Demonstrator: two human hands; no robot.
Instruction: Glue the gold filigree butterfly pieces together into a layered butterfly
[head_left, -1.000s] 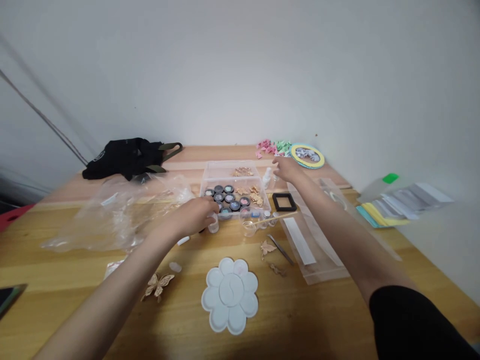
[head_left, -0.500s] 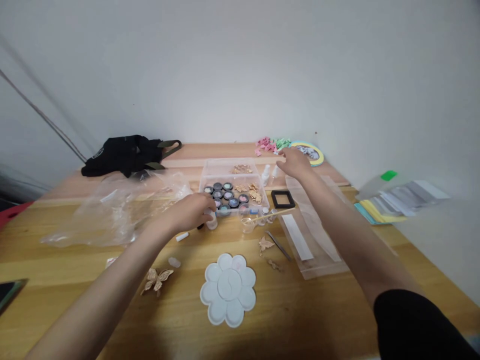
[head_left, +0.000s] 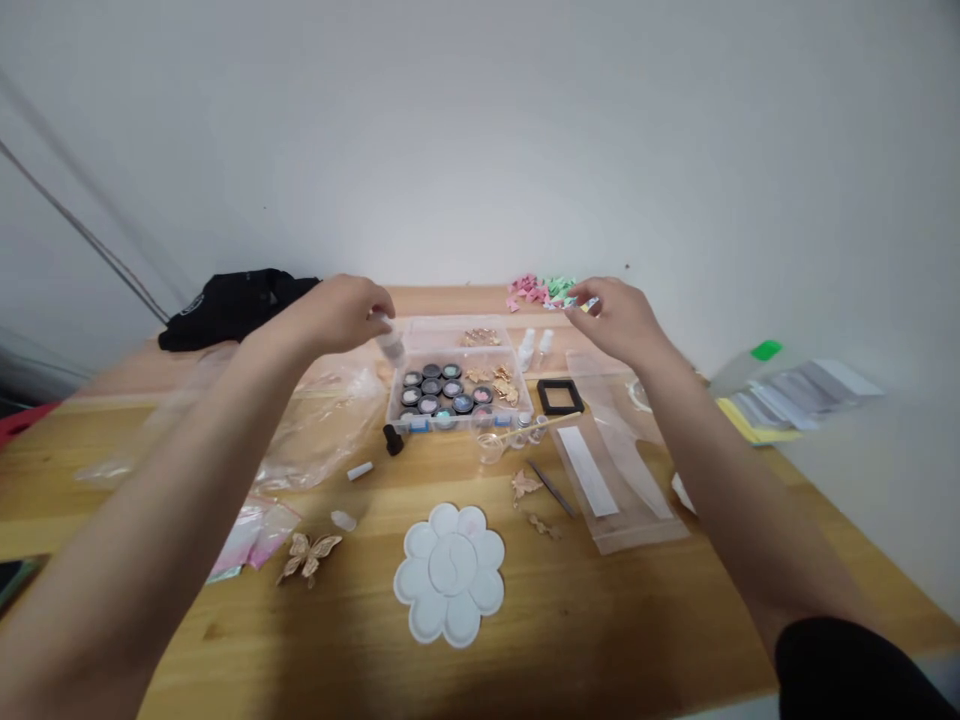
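Two hands up: your left hand (head_left: 337,315) grips a tilted white bottle (head_left: 390,338) above the plastic box (head_left: 442,335); your right hand (head_left: 615,322) curls by paper pieces (head_left: 540,292), its hold unclear.

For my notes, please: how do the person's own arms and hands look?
The left hand and right hand are bare, no gloves, rings or watch visible. The forearms are bare too. A black sleeve covers the upper right arm; no sleeve shows on the left.

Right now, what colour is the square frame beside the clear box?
The frame is black, best seen in the head view.
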